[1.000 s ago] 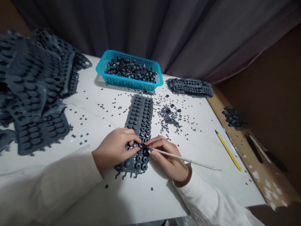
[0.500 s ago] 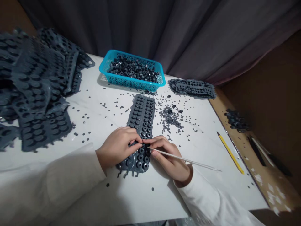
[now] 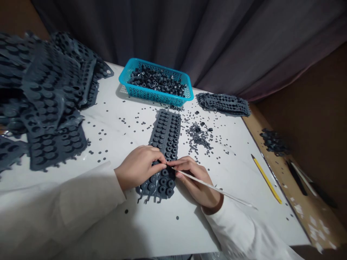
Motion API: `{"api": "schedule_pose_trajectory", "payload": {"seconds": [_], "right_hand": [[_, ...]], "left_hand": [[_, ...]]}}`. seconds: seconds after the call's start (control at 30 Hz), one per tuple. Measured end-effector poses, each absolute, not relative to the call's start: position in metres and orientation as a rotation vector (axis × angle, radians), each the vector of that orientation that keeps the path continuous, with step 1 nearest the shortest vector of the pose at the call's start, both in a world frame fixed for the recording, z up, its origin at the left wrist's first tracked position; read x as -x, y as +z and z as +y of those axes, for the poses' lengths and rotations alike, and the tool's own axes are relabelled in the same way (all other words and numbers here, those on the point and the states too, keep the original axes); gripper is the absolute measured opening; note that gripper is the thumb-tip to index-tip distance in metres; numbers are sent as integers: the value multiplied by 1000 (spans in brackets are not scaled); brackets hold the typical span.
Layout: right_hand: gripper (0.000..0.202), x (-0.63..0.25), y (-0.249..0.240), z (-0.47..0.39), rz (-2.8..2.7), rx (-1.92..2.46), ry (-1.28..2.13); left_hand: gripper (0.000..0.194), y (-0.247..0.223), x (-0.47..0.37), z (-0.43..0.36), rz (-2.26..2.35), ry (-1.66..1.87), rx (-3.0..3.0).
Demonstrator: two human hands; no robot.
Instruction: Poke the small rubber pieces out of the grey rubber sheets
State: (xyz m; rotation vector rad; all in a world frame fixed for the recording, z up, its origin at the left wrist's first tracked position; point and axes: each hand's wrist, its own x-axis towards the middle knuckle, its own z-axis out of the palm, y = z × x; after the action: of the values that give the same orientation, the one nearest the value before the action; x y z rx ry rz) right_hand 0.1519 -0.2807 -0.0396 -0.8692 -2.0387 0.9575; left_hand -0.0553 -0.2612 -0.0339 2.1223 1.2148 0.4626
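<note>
A dark grey moulded rubber sheet (image 3: 165, 135), with rows of round raised bushings, lies lengthwise in front of me on the white table. My left hand (image 3: 142, 166) rests over its left side, thumb and index finger pinched together on it. From the right, my right hand (image 3: 196, 180) grips a thin white stick (image 3: 217, 188) between thumb and fingers. The stick's tip meets the sheet close to my left fingertips. Several bushings (image 3: 162, 189) with open centre holes show below my hands. What lies right between the fingertips is hidden.
A blue basket (image 3: 159, 97) of small black rubber pieces stands at the back. Moulded sheets (image 3: 54, 97) are heaped at left; a strip bundle (image 3: 223, 104) lies back right. Small dark discs (image 3: 199, 139) are scattered about. A yellow cutter-like tool (image 3: 267, 178) lies near the right edge.
The stick's tip has shifted left, up against my left fingertips. Both hands keep their place on the sheet; the whole view has shifted slightly.
</note>
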Motion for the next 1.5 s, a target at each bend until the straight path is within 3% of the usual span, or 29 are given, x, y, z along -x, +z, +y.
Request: {"api": "schedule_pose_trajectory", "payload": {"seconds": [0.83,1.13,1.5], "right_hand": [[10,-152,-42,-281,-2191,845,749],[6,-153,-45,-278,-1811,1104,1139],[8,-156,-42,-268,-1786,1053,1235]], "left_hand": [[15,-31,54,-262,1231,433,-2128],[11,-32,55,-263,1209,452,-2150],[15,-31,54,-258,1316,494,-2086]]}}
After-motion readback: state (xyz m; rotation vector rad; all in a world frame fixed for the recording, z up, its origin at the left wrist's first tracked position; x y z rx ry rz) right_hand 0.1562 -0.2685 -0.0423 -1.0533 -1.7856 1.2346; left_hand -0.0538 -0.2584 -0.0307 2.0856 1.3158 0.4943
